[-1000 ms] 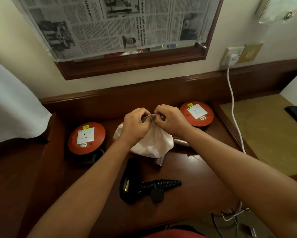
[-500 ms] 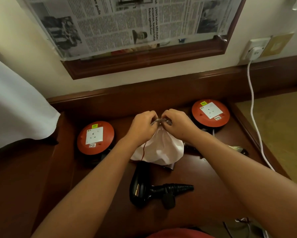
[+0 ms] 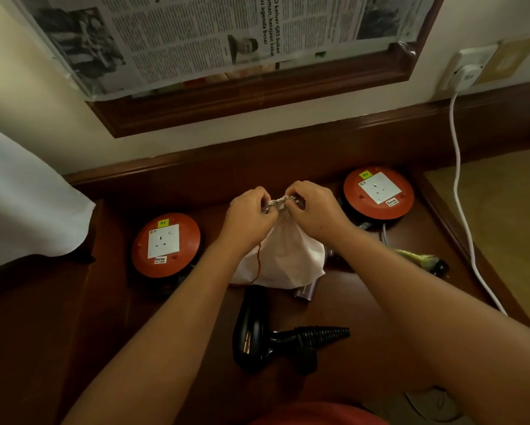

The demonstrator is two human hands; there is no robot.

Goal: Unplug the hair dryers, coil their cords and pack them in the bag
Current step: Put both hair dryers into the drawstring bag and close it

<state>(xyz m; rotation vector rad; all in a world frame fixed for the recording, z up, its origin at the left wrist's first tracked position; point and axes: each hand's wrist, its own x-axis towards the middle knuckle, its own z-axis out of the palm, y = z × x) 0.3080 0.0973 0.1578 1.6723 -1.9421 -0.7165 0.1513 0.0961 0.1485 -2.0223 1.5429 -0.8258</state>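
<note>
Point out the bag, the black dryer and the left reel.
bag [image 3: 285, 256], head view, white cloth body
black dryer [image 3: 251, 326], head view, barrel
left reel [image 3: 165, 244], head view, top face at the socket

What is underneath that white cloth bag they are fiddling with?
A grey-purple object, likely a second dryer, pokes out below the white cloth drawstring bag; the rest is covered. Both hands, left and right, pinch its gathered mouth.

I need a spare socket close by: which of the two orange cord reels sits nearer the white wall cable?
The orange reel on the right, just past the right hand; the other reel lies left of the bag, away from the white cable.
</note>
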